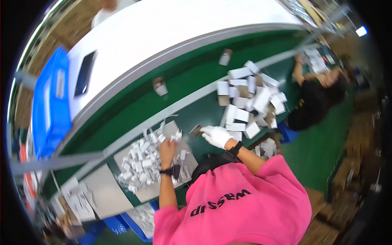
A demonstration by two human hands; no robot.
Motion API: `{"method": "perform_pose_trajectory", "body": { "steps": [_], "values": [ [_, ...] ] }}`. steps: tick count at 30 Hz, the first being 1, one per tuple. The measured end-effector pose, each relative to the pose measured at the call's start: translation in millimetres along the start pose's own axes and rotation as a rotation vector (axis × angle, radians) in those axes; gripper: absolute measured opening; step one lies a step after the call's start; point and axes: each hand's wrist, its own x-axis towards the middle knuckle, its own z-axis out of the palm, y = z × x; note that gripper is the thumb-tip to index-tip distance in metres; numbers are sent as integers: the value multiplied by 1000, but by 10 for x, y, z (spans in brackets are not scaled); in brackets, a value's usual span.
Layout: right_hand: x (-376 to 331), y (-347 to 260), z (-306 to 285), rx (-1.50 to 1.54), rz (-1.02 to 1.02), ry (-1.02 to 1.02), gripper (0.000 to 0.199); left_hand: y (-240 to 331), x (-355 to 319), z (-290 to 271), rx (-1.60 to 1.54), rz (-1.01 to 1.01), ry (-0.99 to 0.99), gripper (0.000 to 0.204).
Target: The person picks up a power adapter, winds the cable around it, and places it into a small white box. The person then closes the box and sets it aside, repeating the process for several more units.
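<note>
My bare left hand (166, 152), with a dark band at the wrist, is over a heap of small white plug adapters and cables (143, 161). Its fingers are curled together at the heap's right side; what they hold is blurred and partly hidden. To the right, my right hand (217, 136) wears a white glove and a black wristwatch. It grips a small box (196, 130), whose grey-brown end points left toward the heap. Beyond that hand lies a pile of small white boxes (255, 98), some showing brown insides.
Two small boxes (160, 86) (225, 56) lie on the green belt (192, 77) behind a metal rail. A phone (85, 73) and a blue bin (51, 104) are at the far left. At the right, another person (316, 98) works. A carton (267, 148) with white pieces stands near my right elbow.
</note>
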Motion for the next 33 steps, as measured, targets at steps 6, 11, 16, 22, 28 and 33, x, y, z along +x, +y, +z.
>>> {"method": "perform_pose_trajectory", "body": {
  "steps": [6, 11, 16, 22, 28, 33],
  "values": [
    [-230, -58, 321, 460, -39, -181, 39, 471, -632, -223, -961, -106, -205, 29],
    [-273, -435, 231, 1603, 403, -332, 48, 1070, -969, -97, -753, 234, -630, 67],
    [-241, -295, -206, 2245, 180, -70, 41, 1130, -919, -109, -770, 192, -811, 69],
    [-378, -307, -320, 1949, 111, 270, 37, 987, -977, -181, -895, 228, -698, 59],
    [-382, -471, -130, 1690, 194, 332, 52, 848, -1050, -396, -902, 6, -576, 41],
    [-520, -535, -172, 1467, 211, 478, 69, 717, -889, -325, -588, 14, -603, 26]
  ]
}}
